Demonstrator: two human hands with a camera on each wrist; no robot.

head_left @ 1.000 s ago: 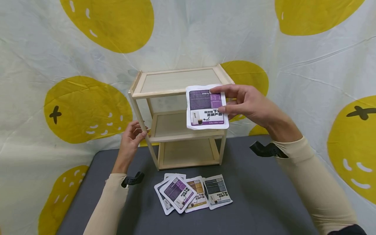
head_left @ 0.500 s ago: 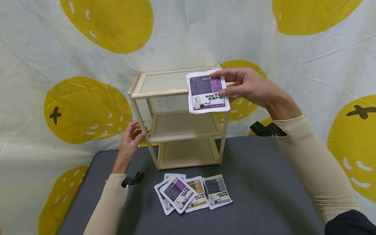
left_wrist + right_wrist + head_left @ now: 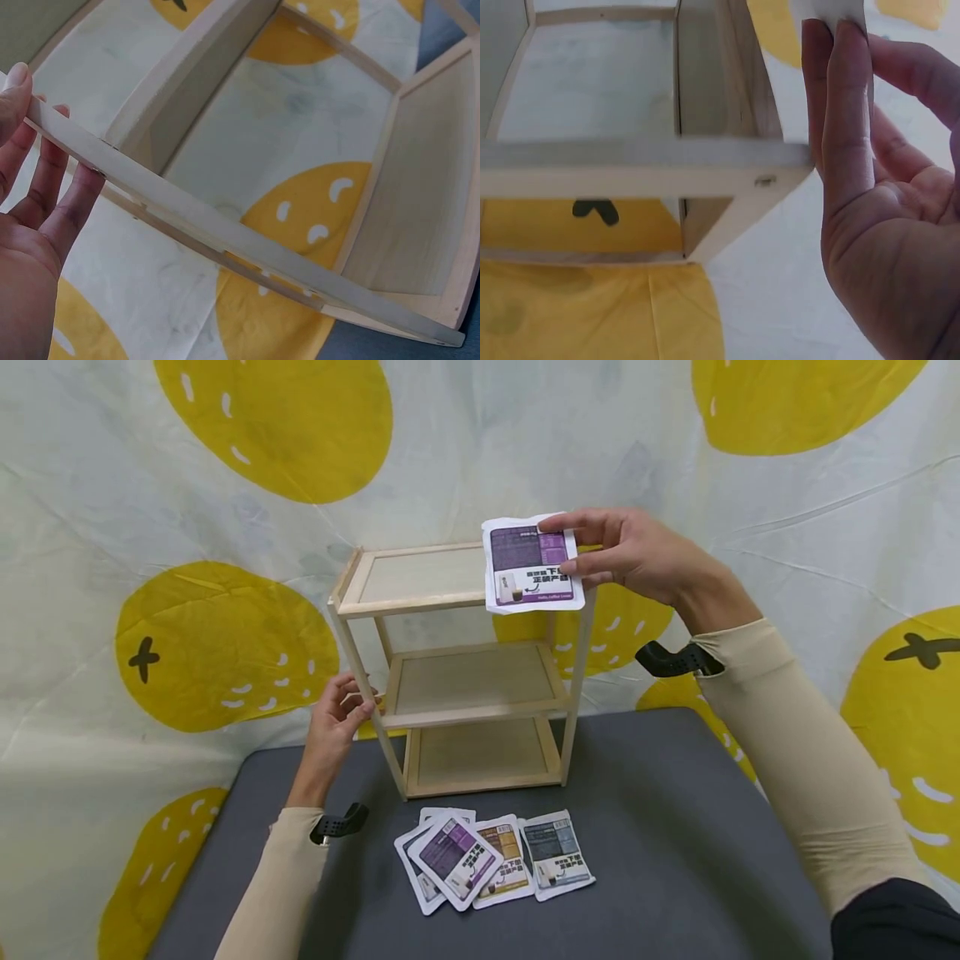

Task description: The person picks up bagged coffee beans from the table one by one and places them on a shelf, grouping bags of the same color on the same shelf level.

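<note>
Hidden Bits

Can't see the top right end of the wooden shelf [image 3: 472, 713], behind the held packet [image 3: 531, 567]. Can't read its tiniest words. Can't see all of the leftmost packet [image 3: 424, 886], tucked under the loose purple packet [image 3: 456, 862].

Shelf [image 3: 472, 678] on table [image 3: 660, 835], backdrop [image 3: 465, 460] behind, loose packets [image 3: 480, 864] before it; left hand [image 3: 335, 720] left, right hand [image 3: 641, 557] right.

A: Which colours has the upper packet [image 3: 532, 564], above the middle of the frame?
B: White, with a purple panel and dark lettering.
A: And in the lower middle?
B: One purple packet [image 3: 456, 862], one orange packet [image 3: 504, 866], one blue-grey packet [image 3: 557, 856], all white-edged.
A: The rack [image 3: 472, 678]?
B: Pale wood colour; the bench [image 3: 675, 827] is dark grey. The curtain [image 3: 442, 443] is whitish, with big yellow shapes [image 3: 210, 643] bearing white dashes.
</note>
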